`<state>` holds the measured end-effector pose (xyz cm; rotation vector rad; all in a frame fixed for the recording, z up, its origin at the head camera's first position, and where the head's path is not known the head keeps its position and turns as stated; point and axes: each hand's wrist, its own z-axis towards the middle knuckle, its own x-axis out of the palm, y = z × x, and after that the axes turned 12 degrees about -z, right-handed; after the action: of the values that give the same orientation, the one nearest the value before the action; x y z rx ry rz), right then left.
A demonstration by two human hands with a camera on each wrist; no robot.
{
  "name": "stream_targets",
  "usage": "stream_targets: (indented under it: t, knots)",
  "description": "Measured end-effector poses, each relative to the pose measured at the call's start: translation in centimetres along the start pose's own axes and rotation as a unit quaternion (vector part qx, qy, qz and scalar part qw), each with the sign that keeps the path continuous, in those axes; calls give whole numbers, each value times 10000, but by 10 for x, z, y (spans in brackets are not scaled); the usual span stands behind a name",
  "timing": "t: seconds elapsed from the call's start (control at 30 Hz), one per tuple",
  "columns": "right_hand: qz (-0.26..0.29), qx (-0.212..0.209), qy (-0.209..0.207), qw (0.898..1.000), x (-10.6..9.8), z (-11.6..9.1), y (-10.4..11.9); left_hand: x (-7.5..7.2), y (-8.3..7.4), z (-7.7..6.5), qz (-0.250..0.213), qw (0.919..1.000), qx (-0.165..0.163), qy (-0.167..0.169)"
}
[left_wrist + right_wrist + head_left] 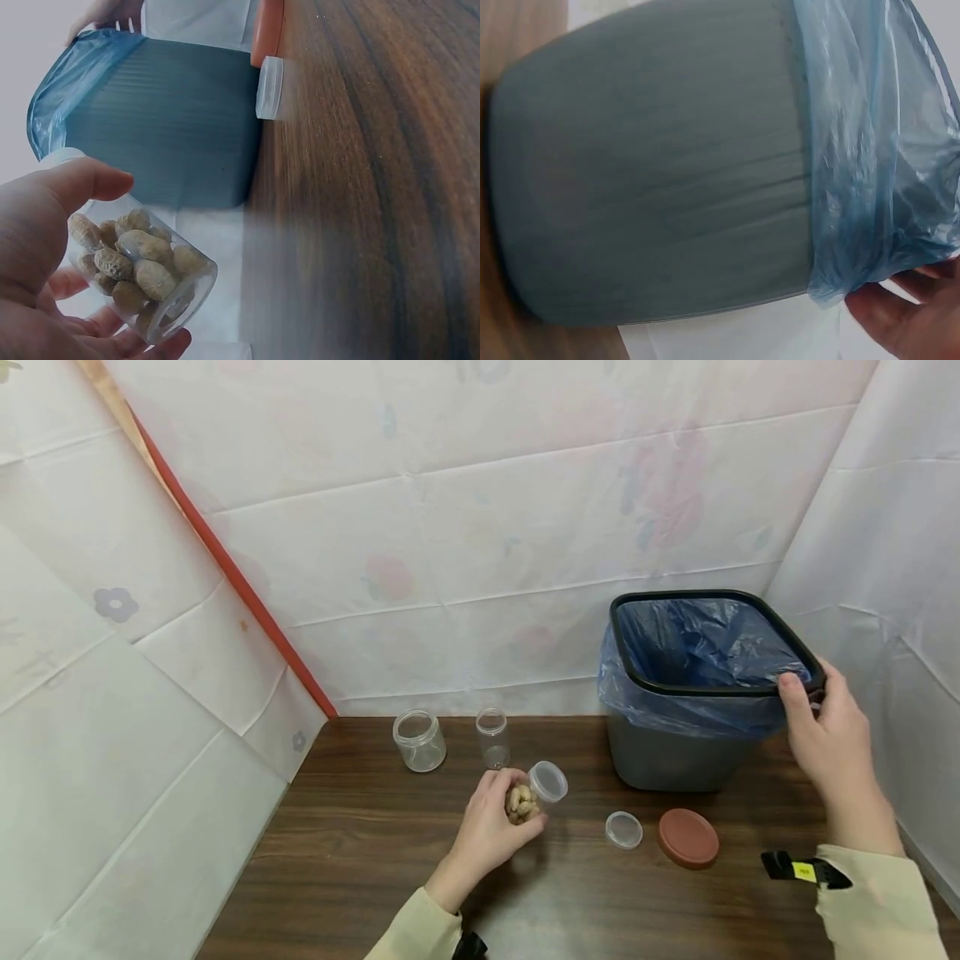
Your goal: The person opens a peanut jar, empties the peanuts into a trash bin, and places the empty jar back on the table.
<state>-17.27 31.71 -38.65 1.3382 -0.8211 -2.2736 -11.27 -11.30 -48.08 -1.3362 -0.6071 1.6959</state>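
Note:
My left hand [487,831] grips a small clear plastic jar of unshelled peanuts [139,259] with a translucent lid [548,781] on its end. In the head view the jar is tilted, its lidded end toward the upper right; the fingers hide part of it. My right hand [836,743] holds the black rim of a grey trash bin [660,756] at its near right corner, thumb on top. A blue plastic bag [637,702] lines the bin and hangs over its rim. In the right wrist view, the fingers [881,315] touch the bag's folded edge.
Behind my left hand stand a wide clear jar [420,743] and a narrow clear jar [492,739], both lidless. A small translucent lid [624,830] and a reddish round lid [688,837] lie before the bin. Patterned white sheets [525,543] enclose the wooden table [337,860].

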Motion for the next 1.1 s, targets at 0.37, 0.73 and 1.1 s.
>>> stream_targets:
  t: [0.37,0.73,1.1]
  knots:
    - [-605,546,711,9941,20,-59,3,-6,-2,-7,334,9990,262,-147]
    - [-531,-493,1939,9783,43,-104,47,-10,-6,-12,900,9925,776,-281]
    - [512,-798,2384,9665,101,-138,90,-16,0,-14,1389,9799,1395,-323]
